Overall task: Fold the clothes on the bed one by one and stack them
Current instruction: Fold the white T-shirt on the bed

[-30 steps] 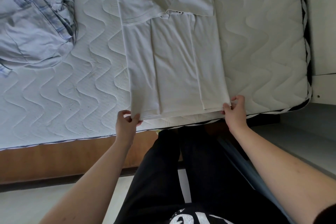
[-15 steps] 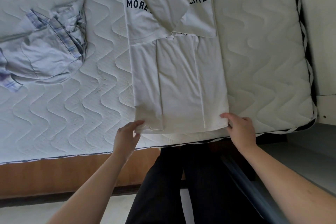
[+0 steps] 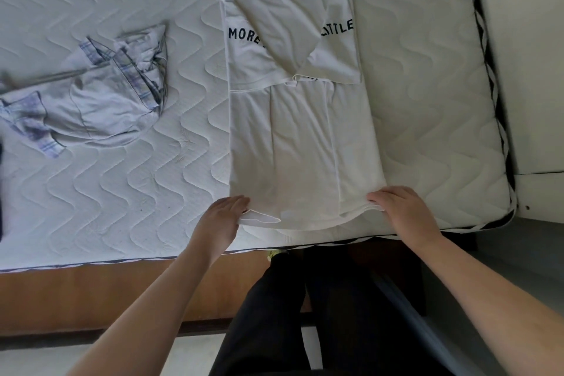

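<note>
Both hands at the hem corners of the white T-shirt [image 3: 300, 143]. My left hand [image 3: 224, 217] has fingers slid under the near-left corner; my right hand [image 3: 403, 210] lies over the near-right corner, fingers curved onto the layered edge. Can't tell if either is actually pinching. Shirt lies flat near the mattress [image 3: 427, 101] edge, sides and sleeves folded in. Thin, limp cotton: light, will sag, so lift at both corners together. A second ago the hem hung at the bed edge; now it sits further on. Striped shirt [image 3: 91, 101] crumpled off left, unfolded.
</note>
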A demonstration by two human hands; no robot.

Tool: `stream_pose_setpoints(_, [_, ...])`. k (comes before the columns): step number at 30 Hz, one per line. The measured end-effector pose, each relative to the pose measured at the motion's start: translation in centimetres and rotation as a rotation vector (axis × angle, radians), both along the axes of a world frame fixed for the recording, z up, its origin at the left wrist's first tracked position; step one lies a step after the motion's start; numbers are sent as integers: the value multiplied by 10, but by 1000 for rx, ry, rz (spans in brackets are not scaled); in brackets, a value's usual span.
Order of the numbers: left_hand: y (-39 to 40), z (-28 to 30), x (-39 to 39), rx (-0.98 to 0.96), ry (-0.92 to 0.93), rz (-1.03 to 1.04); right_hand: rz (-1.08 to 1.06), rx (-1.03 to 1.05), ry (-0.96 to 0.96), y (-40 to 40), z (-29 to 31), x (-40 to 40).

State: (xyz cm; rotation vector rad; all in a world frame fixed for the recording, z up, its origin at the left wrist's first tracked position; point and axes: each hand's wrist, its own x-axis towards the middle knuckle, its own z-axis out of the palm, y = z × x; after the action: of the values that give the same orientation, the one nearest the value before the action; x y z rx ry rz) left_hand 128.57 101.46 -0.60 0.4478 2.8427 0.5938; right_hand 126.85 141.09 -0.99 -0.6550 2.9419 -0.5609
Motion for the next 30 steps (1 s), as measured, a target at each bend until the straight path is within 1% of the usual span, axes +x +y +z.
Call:
stream_pose_setpoints(2, [-3,11,0,8,10,-24,-5,-6,-4,1,14,2])
stream_pose_setpoints(5, [-11,25,1,-17,100,-147,-5,-22,1,2,34,11])
stream_pose_setpoints(7, [-14,31,9,-33,83,-190,-15,-24,-57,3,43,20])
stream_pose_setpoints(8, [-15,32,15,-40,32,-197,-27,-19,-95,4,46,26])
stream_pose_setpoints(10, [-17,35,33,-66,-133,-189,-41,-19,-181,7,52,40])
stream_pose_setpoints(13, [-16,43,61,-162,-370,-225,-14,-54,-272,5,67,60])
stream_pose_setpoints(15, [-12,52,73,-207,-462,-268,37,-57,-288,5,75,73])
stream_pose_setpoints(18, [-11,65,80,-238,-532,-261,50,-61,-295,10,83,83])
stream_pose_setpoints(20, [-13,72,71,-231,-504,-264,23,-52,-279,12,87,78])
stream_pose_setpoints(23, [-16,80,44,-189,-380,-254,-6,-36,-227,5,87,57])
stream_pose_setpoints(25, [-19,81,20,-102,-270,-220,-39,-61,-195,-2,86,33])
stream_pose_setpoints(27, [-23,80,-6,-8,-163,-161,-52,-94,-117,-7,82,7])
stream_pose_setpoints(30, [-27,80,-51,84,-156,-106,-69,-132,-38,-10,76,-29])
